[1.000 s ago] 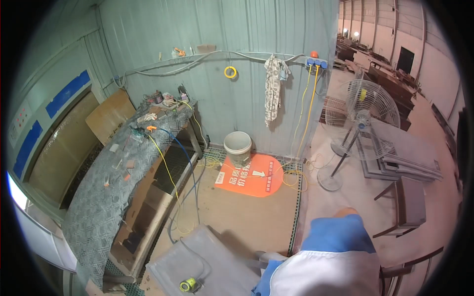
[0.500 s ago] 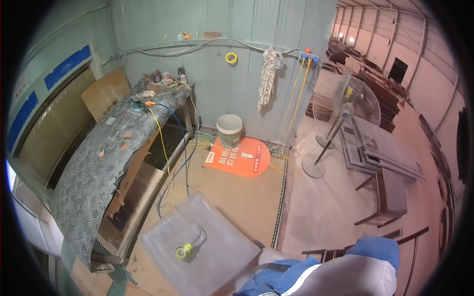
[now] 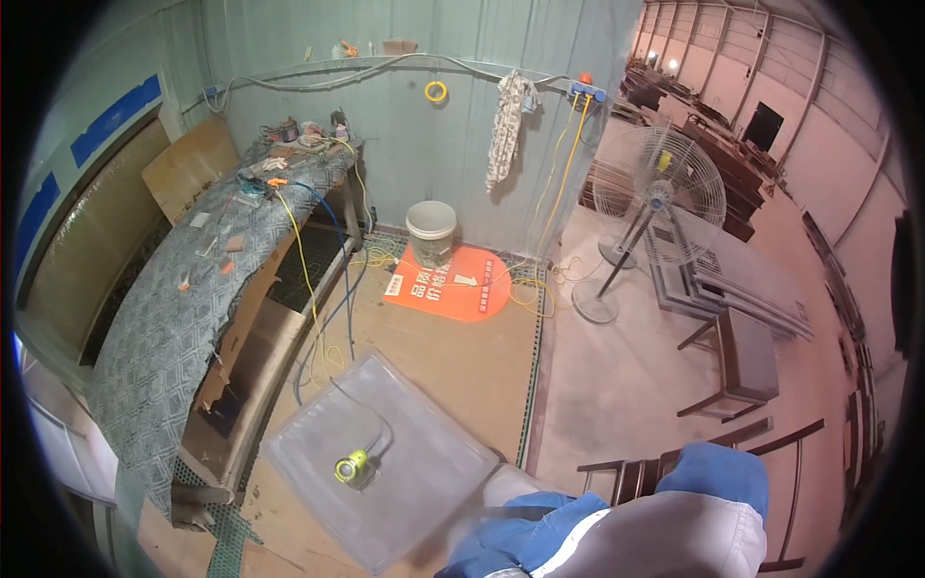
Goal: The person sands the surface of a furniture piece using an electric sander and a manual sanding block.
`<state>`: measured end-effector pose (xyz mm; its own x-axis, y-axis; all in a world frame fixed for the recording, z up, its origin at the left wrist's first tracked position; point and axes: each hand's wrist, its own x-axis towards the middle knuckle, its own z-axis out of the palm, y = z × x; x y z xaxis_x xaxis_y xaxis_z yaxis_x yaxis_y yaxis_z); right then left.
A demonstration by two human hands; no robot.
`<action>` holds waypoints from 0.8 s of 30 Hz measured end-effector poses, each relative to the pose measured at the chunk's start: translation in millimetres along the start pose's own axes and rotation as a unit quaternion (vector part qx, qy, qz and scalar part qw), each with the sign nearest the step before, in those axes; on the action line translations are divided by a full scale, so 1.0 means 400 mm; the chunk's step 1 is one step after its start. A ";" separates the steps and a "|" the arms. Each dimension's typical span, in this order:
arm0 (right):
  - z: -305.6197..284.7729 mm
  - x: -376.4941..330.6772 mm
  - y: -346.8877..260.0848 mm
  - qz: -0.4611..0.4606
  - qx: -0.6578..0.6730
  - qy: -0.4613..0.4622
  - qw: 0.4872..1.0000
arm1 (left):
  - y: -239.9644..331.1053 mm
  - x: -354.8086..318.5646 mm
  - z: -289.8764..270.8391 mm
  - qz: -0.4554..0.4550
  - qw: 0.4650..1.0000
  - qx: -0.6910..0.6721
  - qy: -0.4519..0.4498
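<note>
Neither of my hands can be seen. Blue and grey clothing (image 3: 665, 520) fills the lower right, and its blue folds (image 3: 501, 530) overlap the near right corner of a dusty grey panel (image 3: 424, 482). A pale patch by that corner is too unclear to name. On the panel lies a lime-green tool (image 3: 350, 467) with a round ring-like end, joined to a grey hose or cable (image 3: 385, 435). Nothing I can make out touches the tool.
A long bench (image 3: 145, 356) under patterned grey cloth stands at left, small items on it. Yellow and blue lines (image 3: 347, 279) trail to the floor. A white bucket (image 3: 431, 223) stands on an orange mat (image 3: 482, 301). Right are a pedestal fan (image 3: 660, 197) and a dark stool (image 3: 747, 356).
The whole view has shifted, so the room sits slightly further left and higher in the picture. The lime-green tool stays on the panel. My clothing has moved slightly left.
</note>
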<state>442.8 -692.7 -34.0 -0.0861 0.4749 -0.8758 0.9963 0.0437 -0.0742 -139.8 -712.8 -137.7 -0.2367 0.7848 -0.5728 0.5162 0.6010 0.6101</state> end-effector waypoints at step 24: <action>-0.441 0.283 -0.824 -0.462 -0.123 0.253 0.841 | -0.108 -0.679 0.275 -0.149 0.931 -0.185 0.276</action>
<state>104.3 -498.3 -24.8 -0.8754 0.4490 -0.1792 0.4783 0.7506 -0.4558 -7.3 -968.6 -68.6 -0.7644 0.4710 -0.4404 0.0649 0.7358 0.6741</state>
